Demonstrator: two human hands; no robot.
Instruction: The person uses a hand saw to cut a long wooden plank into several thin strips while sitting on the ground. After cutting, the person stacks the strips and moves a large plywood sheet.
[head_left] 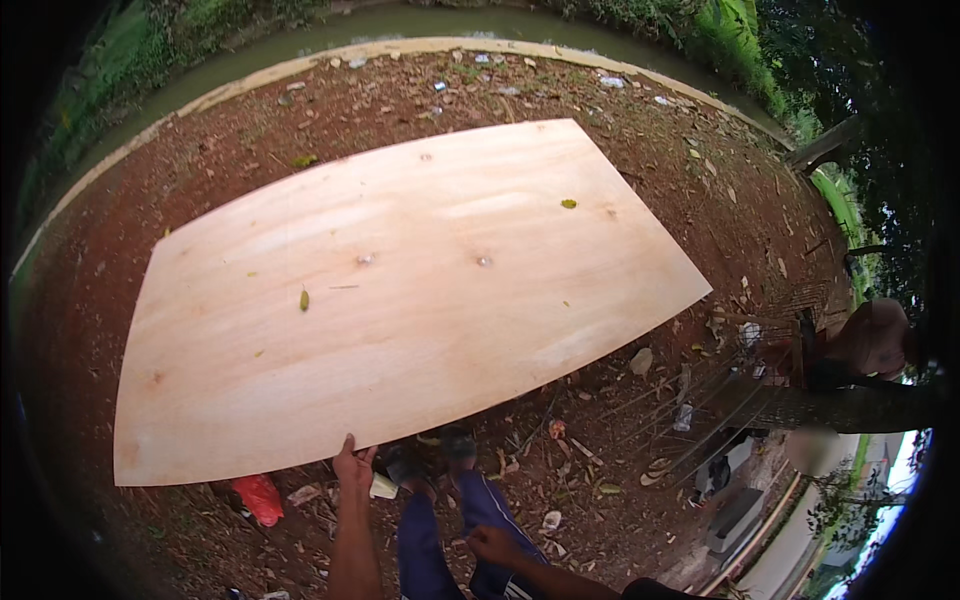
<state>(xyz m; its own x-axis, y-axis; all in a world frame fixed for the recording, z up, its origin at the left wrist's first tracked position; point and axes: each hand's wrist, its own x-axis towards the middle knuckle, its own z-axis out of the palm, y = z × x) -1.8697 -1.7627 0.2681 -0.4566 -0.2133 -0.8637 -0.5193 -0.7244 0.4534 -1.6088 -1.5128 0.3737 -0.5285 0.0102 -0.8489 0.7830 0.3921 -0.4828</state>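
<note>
A large pale plywood sheet (420, 330) spans the middle of the head view, with a few small leaves lying on its face. At its near edge my left hand (353, 464) grips the rim, one digit over the top face; the fingers beneath are partly hidden. Next to my thigh, apart from the sheet, my right hand (492, 545) is curled closed, and nothing shows in it. I stand in dark blue trousers (425, 545) with white side stripes, my feet just by the sheet's near edge.
Reddish soil with dry leaves and litter surrounds the sheet. Beyond it, a pale kerb (450, 44) borders a murky water channel (380, 28). A red plastic bag (260, 498) lies near my left arm. At right are a tree trunk (860, 408), thin rods and a person (870, 335).
</note>
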